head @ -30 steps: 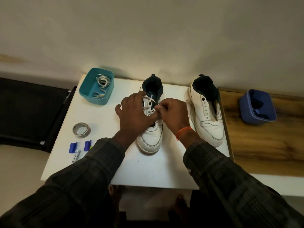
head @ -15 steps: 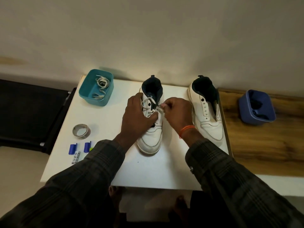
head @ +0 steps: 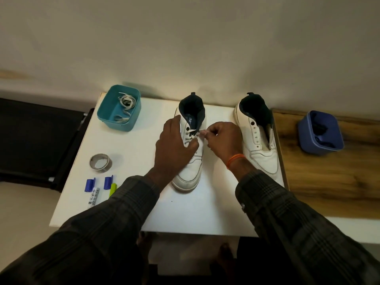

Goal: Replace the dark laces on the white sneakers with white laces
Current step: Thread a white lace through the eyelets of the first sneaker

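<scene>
White table (head: 205, 212) against the wall: left hand (head: 174, 149) grips and steadies the near sneaker (head: 190, 171), right hand (head: 223, 138) pinches the white lace (head: 192, 134) end at its upper eyelets; pull slack evenly, keep lace flat before the next eyelet.

No wording legible anywhere. Faint pale lettering printed on the dark insole (head: 188, 122) of the sneaker (head: 190, 161) under the left hand (head: 172, 149), just beyond that hand's fingertips, too blurred to make out. Small dark marks, symbols or print, on the white tube (head: 93, 197) lying on the bench (head: 144, 145) well to the left of the left hand, near the bench's front edge; too small to tell apart. Nothing readable on the other sneaker (head: 259, 140) to the right of the right hand (head: 223, 140).
</scene>
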